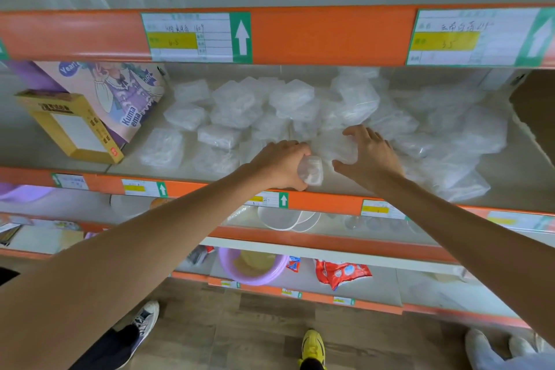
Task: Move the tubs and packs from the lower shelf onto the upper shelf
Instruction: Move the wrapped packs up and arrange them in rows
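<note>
Orange-edged shop shelving fills the view. Near the front of the upper shelf [345, 186], the left hand [279, 164] grips a small clear tub [311, 170], fingers curled round it. At its 3 o'clock the right hand [371, 156] spreads its fingers over clear packs [291, 96], which pile toward 12 o'clock. A yellow box [69, 126] stands at 9 o'clock.

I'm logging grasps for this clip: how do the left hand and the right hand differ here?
The left hand curls round a small clear tub at the shelf's front edge; the right hand holds nothing. The left hand's fingers are bent tight, while the right hand's are spread over the clear packs. Both are bare and reach onto the same shelf.
</note>
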